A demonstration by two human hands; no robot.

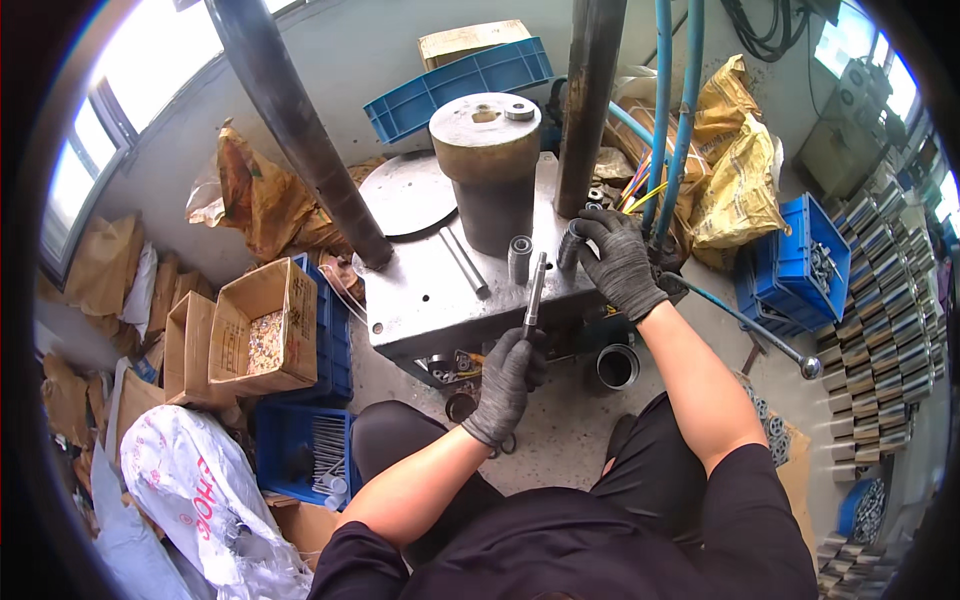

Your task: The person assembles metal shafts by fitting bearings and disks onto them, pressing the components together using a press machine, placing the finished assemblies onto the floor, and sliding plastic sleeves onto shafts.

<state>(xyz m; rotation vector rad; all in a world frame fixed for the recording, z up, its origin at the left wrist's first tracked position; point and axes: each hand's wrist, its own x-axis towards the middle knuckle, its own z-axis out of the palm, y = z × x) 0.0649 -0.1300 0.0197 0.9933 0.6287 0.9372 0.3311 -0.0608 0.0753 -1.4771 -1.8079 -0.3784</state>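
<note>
In my gloved left hand (508,385), closed round its lower end, a stepped metal shaft (538,287) points upward in front of the metal table (415,310). My gloved right hand (622,262) has its fingertips round a short dark metal cylinder (570,245) at the table's right side. Whether that cylinder rests on the table or is lifted, I cannot tell. Between the hands a similar hollow metal cylinder (519,262) stands upright. Behind it rises a thick round metal block (490,190) with a small ring (519,112) on top. A loose metal rod (463,262) lies to the left.
Two dark posts (300,130) (590,110) flank the table. A lever with a ball end (811,367) reaches out at right. Blue crates (800,265), a cardboard box (262,330) and a crate of rods (300,450) surround me. Stacked metal tubes (880,350) line the right.
</note>
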